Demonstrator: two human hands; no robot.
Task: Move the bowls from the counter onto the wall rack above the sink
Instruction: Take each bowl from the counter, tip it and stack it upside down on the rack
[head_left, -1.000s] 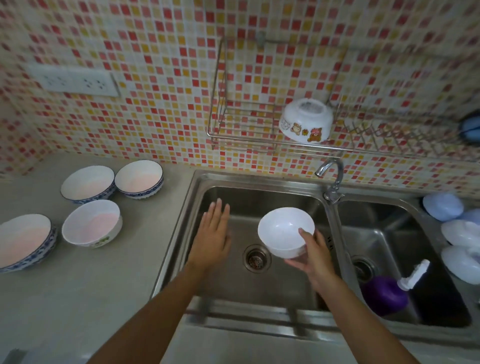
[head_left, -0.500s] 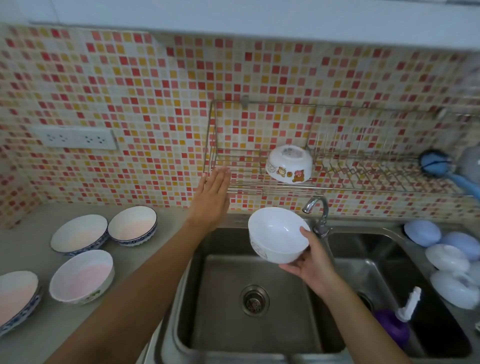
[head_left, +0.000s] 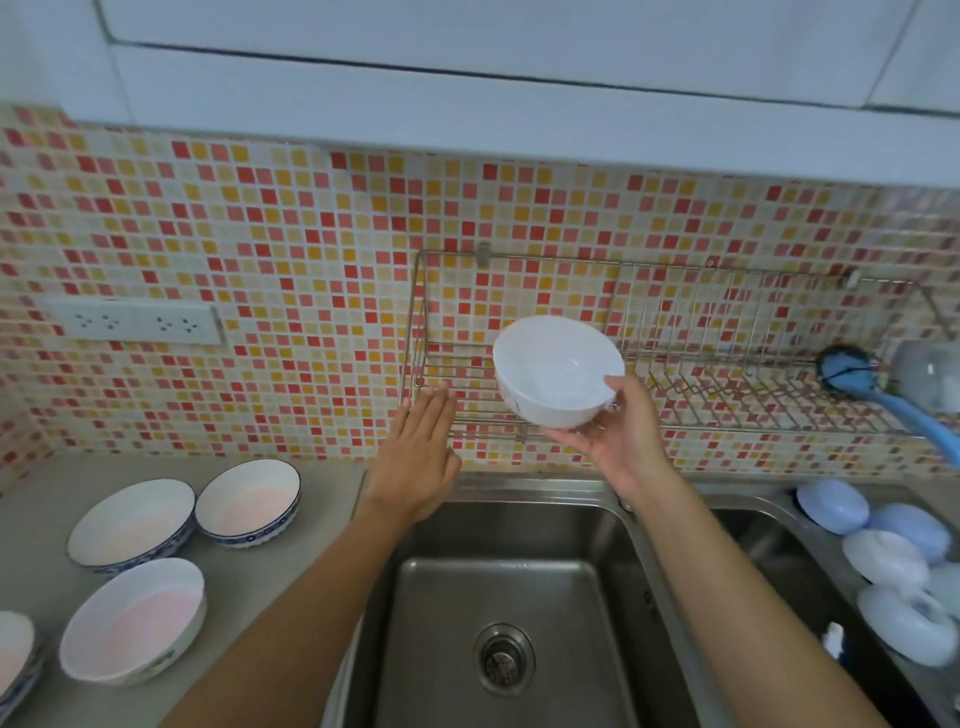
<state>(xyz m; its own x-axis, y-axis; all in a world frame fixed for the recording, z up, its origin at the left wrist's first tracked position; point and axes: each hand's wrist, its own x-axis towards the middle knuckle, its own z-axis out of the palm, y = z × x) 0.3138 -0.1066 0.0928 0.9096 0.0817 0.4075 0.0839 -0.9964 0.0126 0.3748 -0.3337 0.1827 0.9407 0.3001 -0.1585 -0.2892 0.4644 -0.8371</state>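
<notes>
Two basins of a steel double sink (head_left: 519, 525) fill the lower middle of what we see, with a mosaic tile wall (head_left: 260, 249) of red, orange and cream squares behind them. On that wall hangs the wire wall rack (head_left: 727, 332), a long steel shelf above the sink. Our grey counter (head_left: 291, 587) runs off to the left and carries three bowls in full view: a blue-rimmed bowl (head_left: 132, 525), a second blue-rimmed bowl (head_left: 249, 501) just beside it, and a plain-rimmed bowl (head_left: 132, 621) nearer us (a fourth is cut by the left edge). We hold a white bowl (head_left: 558, 371) in our right hand (head_left: 618, 441), raised in front of the rack's left part and tilted toward us; the thumb lies over its rim and the fingers curl under its base. Our left hand (head_left: 421, 462) is held flat, fingers straight and together, its tips by the rack's lower left corner, holding nothing. At the rack's right end hangs a blue brush (head_left: 852, 371). Pale blue and white lids (head_left: 883, 561) are heaped at the far right.
</notes>
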